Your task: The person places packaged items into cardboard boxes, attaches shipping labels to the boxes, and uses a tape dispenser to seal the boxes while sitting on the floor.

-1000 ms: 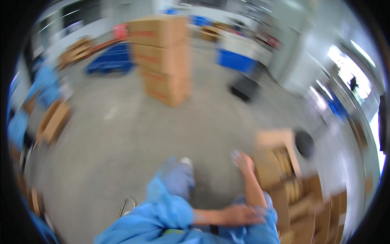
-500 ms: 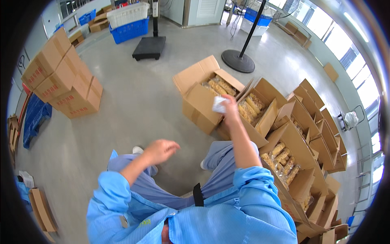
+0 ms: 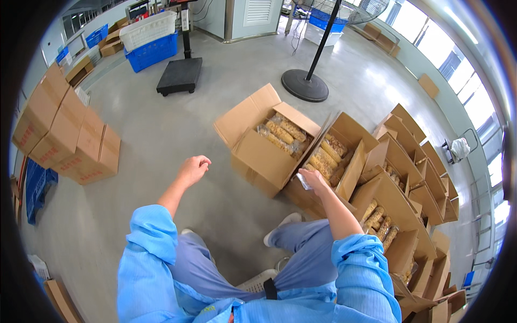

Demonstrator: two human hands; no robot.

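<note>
My right hand (image 3: 315, 178) is closed on a small white crumpled piece (image 3: 303, 182), paper or plastic, I cannot tell which. It hangs over the near edge of an open carton (image 3: 351, 171) with packed yellow corn cobs (image 3: 322, 161) inside. My left hand (image 3: 194, 168) hovers above the floor, left of another open carton (image 3: 259, 168). Its fingers are curled in and nothing shows in them. That carton also holds wrapped corn cobs (image 3: 280, 131), with its flaps folded out.
More open cartons of corn (image 3: 385, 223) crowd the right side. Stacked closed cartons (image 3: 70, 132) stand at the left. Ahead are a black platform scale (image 3: 180, 75), a stand fan's round base (image 3: 305, 86) and a blue crate (image 3: 152, 53) under a white one.
My right hand has moved down and slightly right, from between the two front cartons to the near edge of the right one. My left hand has risen forward, its fingers curling in.
</note>
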